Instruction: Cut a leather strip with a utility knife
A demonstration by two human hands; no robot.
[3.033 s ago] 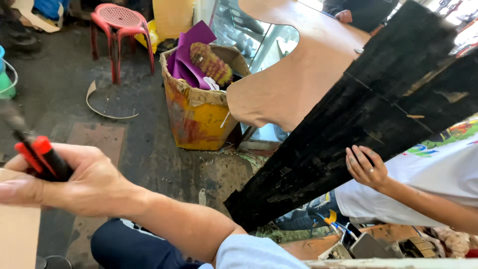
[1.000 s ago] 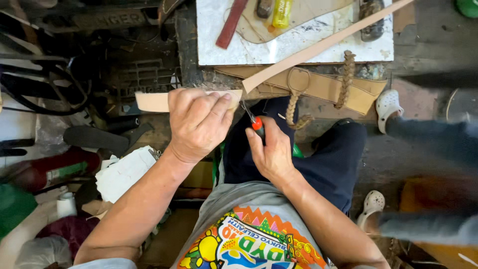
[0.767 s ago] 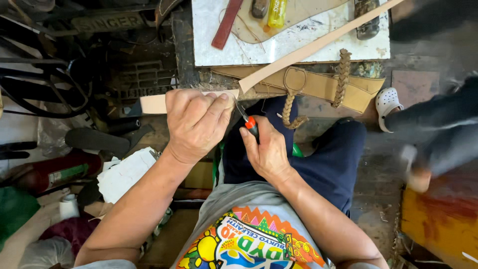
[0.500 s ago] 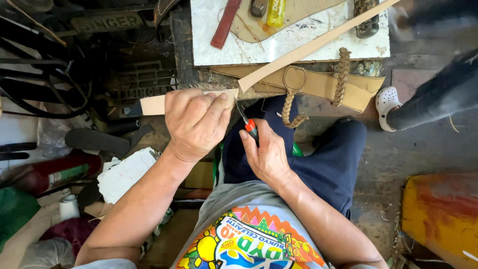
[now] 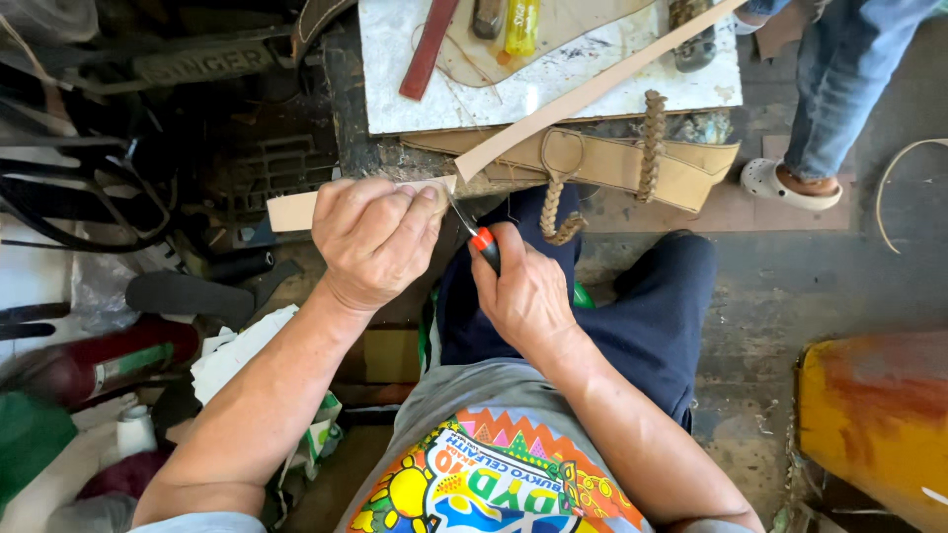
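Observation:
My left hand grips a short tan leather strip that sticks out to the left of my fingers. My right hand holds a small knife with a red and black handle; its thin blade touches the strip's right end by my left thumb. Both hands hover above my lap in dark blue trousers.
A white slab ahead carries a long tan strip, a dark red strap and a yellow tube. A braided tan belt hangs at its edge. Another person's leg and white shoe stand upper right. A yellow bin sits lower right.
Three seconds ago I faced a yellow bin and a black board; since then I look down at my lap. Over the last second the hands barely moved, and a person walked past on the right.

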